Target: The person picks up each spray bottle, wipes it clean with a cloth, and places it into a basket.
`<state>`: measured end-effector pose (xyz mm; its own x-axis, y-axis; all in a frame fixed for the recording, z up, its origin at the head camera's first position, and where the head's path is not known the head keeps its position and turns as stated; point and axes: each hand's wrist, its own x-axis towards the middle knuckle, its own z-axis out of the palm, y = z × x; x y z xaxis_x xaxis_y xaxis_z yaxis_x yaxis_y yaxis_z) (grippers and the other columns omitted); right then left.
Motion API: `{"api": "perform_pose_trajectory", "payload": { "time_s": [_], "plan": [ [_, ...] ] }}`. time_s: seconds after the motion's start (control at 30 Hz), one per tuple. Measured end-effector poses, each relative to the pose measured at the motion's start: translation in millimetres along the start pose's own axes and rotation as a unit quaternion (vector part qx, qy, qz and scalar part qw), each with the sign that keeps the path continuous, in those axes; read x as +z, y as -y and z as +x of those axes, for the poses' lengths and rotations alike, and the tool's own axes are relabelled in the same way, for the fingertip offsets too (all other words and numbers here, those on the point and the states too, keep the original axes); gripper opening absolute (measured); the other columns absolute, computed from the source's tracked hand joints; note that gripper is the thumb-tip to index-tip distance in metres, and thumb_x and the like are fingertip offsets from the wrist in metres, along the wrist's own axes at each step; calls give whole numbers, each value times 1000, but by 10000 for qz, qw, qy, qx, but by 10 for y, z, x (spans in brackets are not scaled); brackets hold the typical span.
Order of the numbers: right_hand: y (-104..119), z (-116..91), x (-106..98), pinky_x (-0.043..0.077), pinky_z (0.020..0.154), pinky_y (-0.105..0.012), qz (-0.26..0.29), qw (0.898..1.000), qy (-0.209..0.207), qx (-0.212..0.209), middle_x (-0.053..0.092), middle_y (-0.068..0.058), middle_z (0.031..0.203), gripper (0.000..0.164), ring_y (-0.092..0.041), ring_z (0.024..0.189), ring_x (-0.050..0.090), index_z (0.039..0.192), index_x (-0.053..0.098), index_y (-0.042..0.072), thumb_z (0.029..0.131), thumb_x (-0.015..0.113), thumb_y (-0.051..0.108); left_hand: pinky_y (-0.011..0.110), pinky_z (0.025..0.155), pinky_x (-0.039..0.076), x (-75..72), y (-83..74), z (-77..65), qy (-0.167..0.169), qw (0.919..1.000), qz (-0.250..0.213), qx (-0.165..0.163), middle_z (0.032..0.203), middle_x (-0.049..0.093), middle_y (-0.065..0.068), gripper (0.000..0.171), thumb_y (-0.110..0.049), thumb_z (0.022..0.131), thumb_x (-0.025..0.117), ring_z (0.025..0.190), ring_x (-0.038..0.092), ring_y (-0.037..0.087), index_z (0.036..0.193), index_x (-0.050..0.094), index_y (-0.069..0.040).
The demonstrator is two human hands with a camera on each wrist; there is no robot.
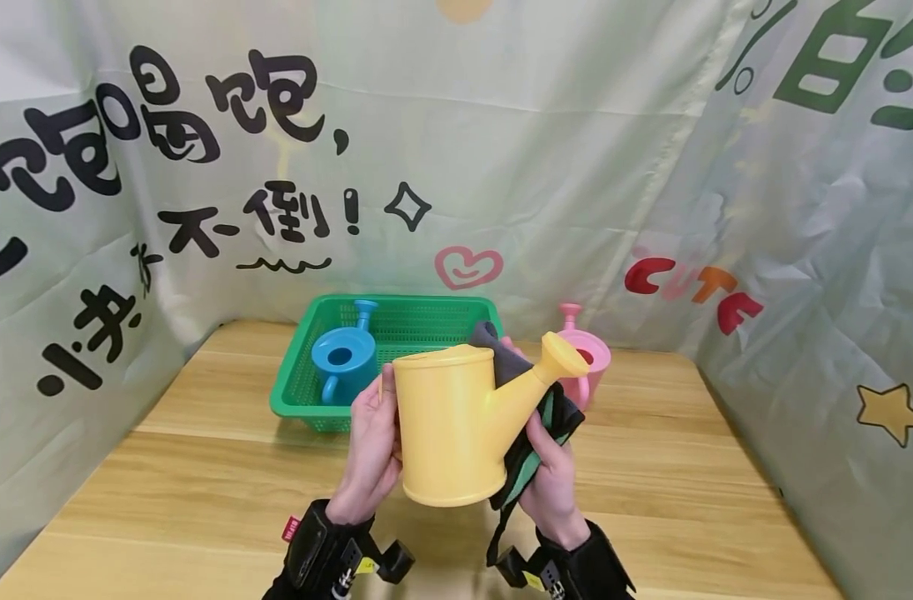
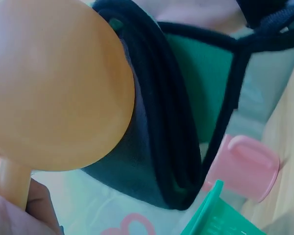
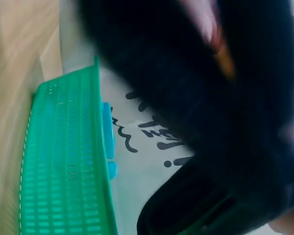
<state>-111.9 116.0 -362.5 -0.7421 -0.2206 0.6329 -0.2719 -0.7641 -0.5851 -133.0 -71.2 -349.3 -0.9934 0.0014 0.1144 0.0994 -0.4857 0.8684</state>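
Note:
A yellow toy watering can (image 1: 449, 433) is held up above the table, its spout pointing to the right. My left hand (image 1: 370, 450) grips it at the handle side; the left wrist view shows fingers round the handle (image 2: 13, 183) and the can's round underside. In my right hand (image 1: 552, 487) is a folded dark cloth with green parts and black edging (image 1: 565, 417), held against the spout side of the can. The cloth (image 2: 157, 103) spreads behind the can in the left wrist view. Some right fingers are hidden behind the cloth and can.
Behind the left hand stands a green plastic basket (image 1: 306, 410) with a blue watering can (image 1: 355, 358) in it. A pink watering can (image 1: 593, 354) stands on the wooden table (image 1: 651, 500) at the back right. Printed fabric (image 1: 561, 167) hangs round the table.

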Motion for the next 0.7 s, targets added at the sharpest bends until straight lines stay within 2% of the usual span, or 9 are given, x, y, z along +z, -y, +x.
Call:
{"api": "perform_pose_trajectory", "payload": {
  "time_s": [0.13,0.17,0.27,0.37,0.5,0.6,0.7],
  "plan": [
    [18,10,2,46,110,-24,76,10000,62,5,62,0,136,37,-8,129,58,142,47,10,111,26,13,19,55,51,-10,-3,-4,71,9999,54,-104,92,73,-4,47,-50,105,42,65,64,5,122,59,-10],
    [18,14,2,46,110,-24,123,9999,69,25,62,0,136,37,-8,128,58,142,47,10,111,26,13,18,56,51,-9,-1,-5,126,9998,-15,-156,93,73,-4,47,-51,105,42,66,64,4,122,58,-11],
    [16,26,-5,46,110,-24,334,9993,140,94,61,0,136,39,-9,128,58,143,46,10,112,24,14,20,64,54,-4,16,-4,285,9986,-278,-338,98,72,-3,45,-51,105,42,76,66,6,123,59,-13],
    [7,40,-9,46,108,-25,672,9972,252,201,61,-2,137,42,-11,127,58,145,44,10,112,19,15,29,84,58,6,31,-14,433,9967,-508,-464,107,72,-3,43,-52,104,42,98,69,10,123,61,-17],
    [-12,39,8,48,106,-25,1312,9894,394,482,63,-3,133,45,-12,125,61,143,47,9,112,16,19,28,87,57,22,50,-47,535,9953,-614,-526,106,72,-5,40,-52,104,42,99,68,8,120,63,-22],
    [-27,22,33,50,104,-24,1804,9793,437,814,65,-3,128,46,-13,121,63,135,53,8,113,16,22,25,85,57,34,57,-89,495,9944,-693,-631,103,72,-7,34,-46,107,40,96,68,6,119,60,-22],
    [-38,-3,42,51,101,-24,1955,9740,397,1077,67,-3,122,48,-12,116,65,127,57,7,113,14,23,23,82,57,39,50,-135,364,9936,-743,-764,100,70,-8,27,-38,110,36,93,68,4,119,56,-21]
  ]
}}
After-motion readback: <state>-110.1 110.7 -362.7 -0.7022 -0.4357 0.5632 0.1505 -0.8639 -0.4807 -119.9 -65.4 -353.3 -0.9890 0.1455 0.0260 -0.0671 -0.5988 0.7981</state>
